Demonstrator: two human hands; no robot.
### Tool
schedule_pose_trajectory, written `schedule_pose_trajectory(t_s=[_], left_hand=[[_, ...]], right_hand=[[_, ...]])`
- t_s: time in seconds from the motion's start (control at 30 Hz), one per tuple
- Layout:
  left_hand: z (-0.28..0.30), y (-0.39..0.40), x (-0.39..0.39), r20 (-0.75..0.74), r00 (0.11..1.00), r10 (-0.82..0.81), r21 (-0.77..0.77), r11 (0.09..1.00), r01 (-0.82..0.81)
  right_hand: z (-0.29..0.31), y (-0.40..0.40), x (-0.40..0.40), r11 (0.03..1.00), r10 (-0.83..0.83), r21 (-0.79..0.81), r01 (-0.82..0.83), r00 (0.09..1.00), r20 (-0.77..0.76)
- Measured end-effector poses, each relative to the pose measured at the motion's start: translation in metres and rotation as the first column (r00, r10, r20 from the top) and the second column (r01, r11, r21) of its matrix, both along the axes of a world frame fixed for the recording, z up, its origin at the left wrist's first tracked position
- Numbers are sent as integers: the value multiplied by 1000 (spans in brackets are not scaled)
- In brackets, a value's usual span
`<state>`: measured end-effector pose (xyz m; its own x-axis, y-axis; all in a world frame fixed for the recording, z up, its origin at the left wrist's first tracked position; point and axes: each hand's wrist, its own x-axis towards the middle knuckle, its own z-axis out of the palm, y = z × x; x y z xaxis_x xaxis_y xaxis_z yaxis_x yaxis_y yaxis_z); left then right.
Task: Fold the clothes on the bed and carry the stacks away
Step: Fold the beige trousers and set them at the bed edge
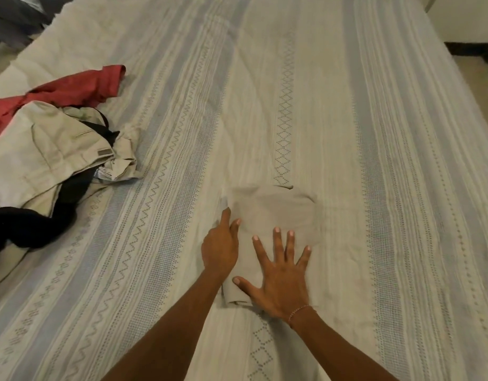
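Note:
A folded beige garment (275,210) lies on the bed near the middle front. My right hand (281,273) presses flat on its near half, fingers spread wide. My left hand (221,243) rests along the garment's left edge, fingers straight and thumb on the cloth. At the left side of the bed sits a loose pile: beige trousers (42,155), a red garment (72,90) behind them, and a black garment (26,226) in front.
The bed cover (374,160) is cream with pale blue patterned stripes and stretches far back and right. Dark clothing (15,15) lies off the bed at the top left. A floor strip and a dark object (481,50) show at the top right.

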<state>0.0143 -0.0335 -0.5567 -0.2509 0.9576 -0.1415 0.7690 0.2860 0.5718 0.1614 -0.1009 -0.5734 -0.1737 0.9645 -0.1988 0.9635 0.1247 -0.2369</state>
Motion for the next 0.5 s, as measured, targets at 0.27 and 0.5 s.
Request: schedule_pose_trajectory(t_s=[0.27,0.5], left_hand=[[-4,2,3,-299,954,-19,-113,994,-16],[-2,2,5,158,954,254,-352,917,-186]], right_hand=[[-9,-3,-8,999,-41,0,41,999,12],[12,19,40,670,-705,-54,740,612,-358]])
